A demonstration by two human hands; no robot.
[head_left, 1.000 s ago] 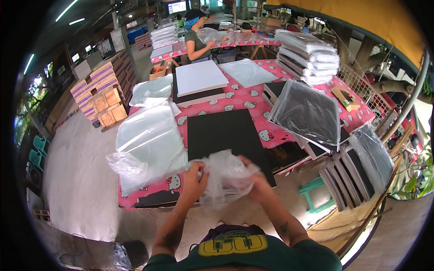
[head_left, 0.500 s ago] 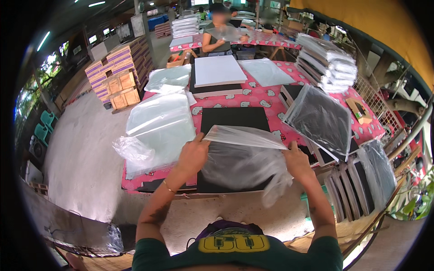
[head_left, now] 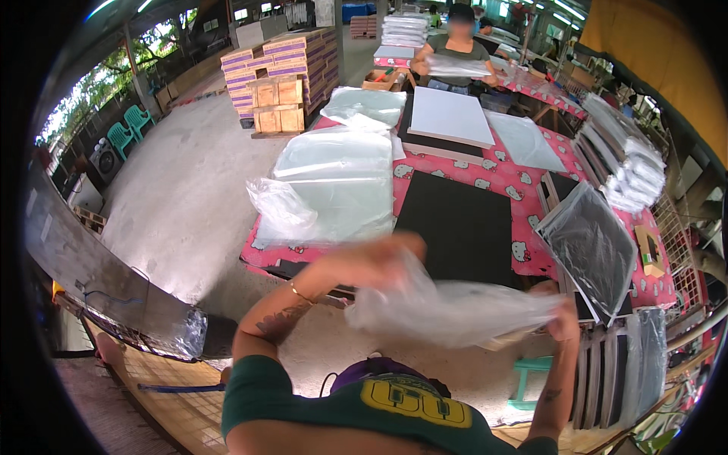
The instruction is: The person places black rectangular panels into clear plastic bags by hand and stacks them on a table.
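A clear plastic bag [head_left: 470, 311], blurred by motion, is stretched between my two hands in front of the table's near edge. My left hand [head_left: 388, 262] grips its left end; the fingers are smeared. At the other end, my right hand [head_left: 563, 317] is closed on the bag's edge. Just beyond the bag, a flat black board [head_left: 459, 220] lies on the pink patterned tablecloth [head_left: 425, 161]. Left of the board is a pile of clear plastic bags [head_left: 341, 208]. A plastic-wrapped black board [head_left: 590, 246] rests at a slant to the right.
White sheets [head_left: 449, 120] are stacked on black boards at the table's far side. Wrapped boards [head_left: 618, 155] are piled at the back right; more wrapped boards [head_left: 618, 375] stand below the right edge. A co-worker [head_left: 459, 57] holds plastic across the way. Cartons [head_left: 284, 68] stand left.
The bag has come off the black board toward me and is now bunched between my raised hands. My view has swung left. The co-worker's plastic is lower.
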